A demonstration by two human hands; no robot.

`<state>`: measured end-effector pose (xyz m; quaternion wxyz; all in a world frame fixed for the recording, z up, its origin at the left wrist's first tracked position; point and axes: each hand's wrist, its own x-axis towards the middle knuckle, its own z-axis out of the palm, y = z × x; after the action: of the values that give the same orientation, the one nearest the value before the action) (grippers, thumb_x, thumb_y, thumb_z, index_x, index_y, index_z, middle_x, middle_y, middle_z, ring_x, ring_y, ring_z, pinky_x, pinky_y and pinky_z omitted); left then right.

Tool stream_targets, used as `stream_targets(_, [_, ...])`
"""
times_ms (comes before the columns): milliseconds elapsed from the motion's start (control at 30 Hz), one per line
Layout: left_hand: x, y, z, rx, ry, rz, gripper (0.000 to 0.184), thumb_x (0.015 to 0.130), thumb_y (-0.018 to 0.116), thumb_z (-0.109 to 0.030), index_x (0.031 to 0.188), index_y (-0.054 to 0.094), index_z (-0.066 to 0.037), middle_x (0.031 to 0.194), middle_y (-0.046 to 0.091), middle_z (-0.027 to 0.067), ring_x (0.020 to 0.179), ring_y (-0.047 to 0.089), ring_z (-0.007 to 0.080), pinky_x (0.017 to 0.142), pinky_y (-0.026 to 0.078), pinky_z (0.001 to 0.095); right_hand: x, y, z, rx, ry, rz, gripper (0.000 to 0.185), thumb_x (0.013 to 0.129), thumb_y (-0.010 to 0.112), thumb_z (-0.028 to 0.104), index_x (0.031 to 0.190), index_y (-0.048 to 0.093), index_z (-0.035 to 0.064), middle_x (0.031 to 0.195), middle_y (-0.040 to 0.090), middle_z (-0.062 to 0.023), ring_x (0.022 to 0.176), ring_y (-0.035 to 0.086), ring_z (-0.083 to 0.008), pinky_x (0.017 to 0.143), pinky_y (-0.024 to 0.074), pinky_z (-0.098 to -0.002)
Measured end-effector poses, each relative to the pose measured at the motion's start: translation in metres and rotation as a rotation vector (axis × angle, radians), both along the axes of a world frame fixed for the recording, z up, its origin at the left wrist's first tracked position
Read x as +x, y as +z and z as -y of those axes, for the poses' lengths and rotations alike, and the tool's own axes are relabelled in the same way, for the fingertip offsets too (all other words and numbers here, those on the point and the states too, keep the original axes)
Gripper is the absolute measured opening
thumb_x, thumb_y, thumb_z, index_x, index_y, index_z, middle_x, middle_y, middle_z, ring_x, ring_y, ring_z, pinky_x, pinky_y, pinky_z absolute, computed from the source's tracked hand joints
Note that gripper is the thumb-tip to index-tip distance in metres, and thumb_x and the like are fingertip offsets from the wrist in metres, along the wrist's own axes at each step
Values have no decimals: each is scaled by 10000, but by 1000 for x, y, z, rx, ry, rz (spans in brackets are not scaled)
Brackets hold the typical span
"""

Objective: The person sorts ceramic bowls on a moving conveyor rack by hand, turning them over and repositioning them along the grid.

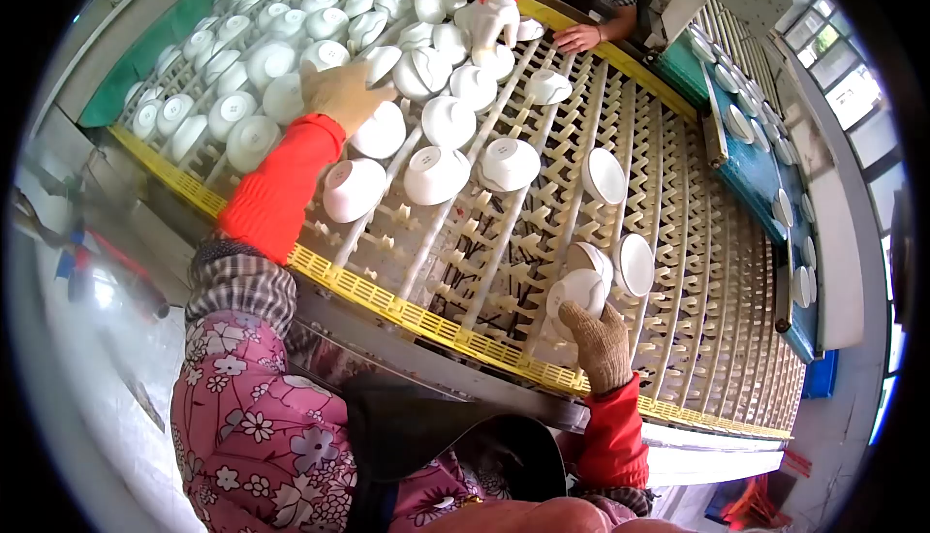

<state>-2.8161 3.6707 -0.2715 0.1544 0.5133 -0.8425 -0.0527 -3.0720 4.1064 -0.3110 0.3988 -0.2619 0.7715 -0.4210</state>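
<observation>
My left hand (344, 97), in a tan glove and red sleeve, reaches over the crowded white bowls. Its thumb and fingers are spread, between an upturned bowl (326, 54) and another bowl (379, 133) partly under its fingers. Whether it grips either one I cannot tell for sure. Near the front edge, my right hand (598, 344), in a brown knit glove, closes on the rim of a white bowl (573, 297). Beside that bowl are a second bowl (591, 262) and a third tilted bowl (634, 265). All rest on a pegged conveyor rack (504, 271).
Several more bowls (252, 141) crowd the rack's left side. Yellow edging (426, 315) runs along the front. Across the rack, another person's white-gloved hand (492, 24) touches a bowl; that person's bare hand (578, 39) rests on the far edge. A blue-green belt (756, 160) carries bowls at right.
</observation>
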Motion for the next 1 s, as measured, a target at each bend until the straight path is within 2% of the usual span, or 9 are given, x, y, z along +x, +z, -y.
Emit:
stream_targets(300, [-114, -53, 120, 211, 173, -267, 867, 1006, 687, -652, 1611, 619, -35, 1384, 778, 272, 1262, 748, 445, 1099, 566, 498, -20, -21, -18, 18, -15, 102, 562, 1014, 817, 338, 1416, 749, -48, 1167, 841, -133, 1027, 792, -191, 877, 636, -350])
stream_targets(400, [-139, -62, 156, 194, -83, -205, 655, 1080, 663, -382, 1631, 575, -39, 1442, 729, 232, 1271, 759, 392, 1073, 590, 494, -22, -18, -21, -9, 25, 112, 530, 1021, 815, 296, 1419, 745, -46, 1169, 838, -127, 1023, 783, -176, 847, 629, -318])
stream_targets(467, [-136, -75, 163, 351, -118, -488, 567, 1122, 653, -173, 1659, 528, -43, 1542, 674, 179, 1323, 757, 340, 1077, 610, 488, -22, -6, -19, 52, 43, 125, 522, 1016, 821, 253, 1419, 729, -66, 1169, 837, -138, 1035, 788, -185, 859, 632, -319])
stream_targets(533, [-133, -12, 72, 883, 107, -1462, 593, 1151, 647, -206, 1698, 466, -64, 1758, 485, 108, 1445, 701, 367, 1164, 593, 527, -23, -8, -19, -3, 27, 210, 542, 1008, 832, 239, 1419, 711, -93, 1173, 835, -147, 1044, 798, -192, 876, 636, -323])
stream_targets(633, [-128, -7, 52, 896, 132, -1583, 623, 1159, 648, -234, 1729, 444, -88, 1762, 499, 103, 1461, 684, 388, 1231, 547, 497, -23, -8, -20, -12, 17, 212, 560, 1001, 836, 245, 1421, 707, -103, 1196, 830, -153, 1043, 801, -197, 890, 642, -331])
stream_targets(767, [-128, -20, 76, 293, 124, -480, 617, 1029, 721, -123, 1634, 598, -125, 1668, 591, 128, 1453, 658, 312, 1301, 429, 477, -30, -4, -21, 107, 27, 112, 571, 985, 847, 238, 1421, 710, -104, 1229, 824, -168, 1058, 799, -206, 905, 646, -335])
stream_targets(900, [-128, -21, 36, -599, -310, 662, 584, 978, 753, -117, 1556, 684, -162, 1565, 670, 114, 1432, 664, 256, 1321, 372, 424, -29, 32, -1, -494, -139, 630, 679, 937, 941, 248, 1454, 669, -99, 1234, 818, -176, 1133, 816, -274, 981, 689, -392])
stream_targets(933, [-136, -38, 61, -635, -434, 737, 580, 925, 804, -102, 1491, 713, -187, 1552, 682, 93, 1422, 667, 237, 1277, 410, 401, -46, 28, 11, -656, 153, -176, 707, 918, 965, 244, 1458, 659, -94, 1257, 808, -179, 1168, 810, -289, 1004, 693, -412])
stream_targets(1000, [-142, -19, 54, -484, -398, 827, 586, 882, 853, -98, 1444, 724, -197, 1551, 678, 83, 1407, 670, 256, 1254, 444, 411, -60, 37, 40, -722, 235, -148, 674, 930, 961, 216, 1453, 655, -79, 1294, 794, -181, 1198, 801, -295, 1011, 697, -431])
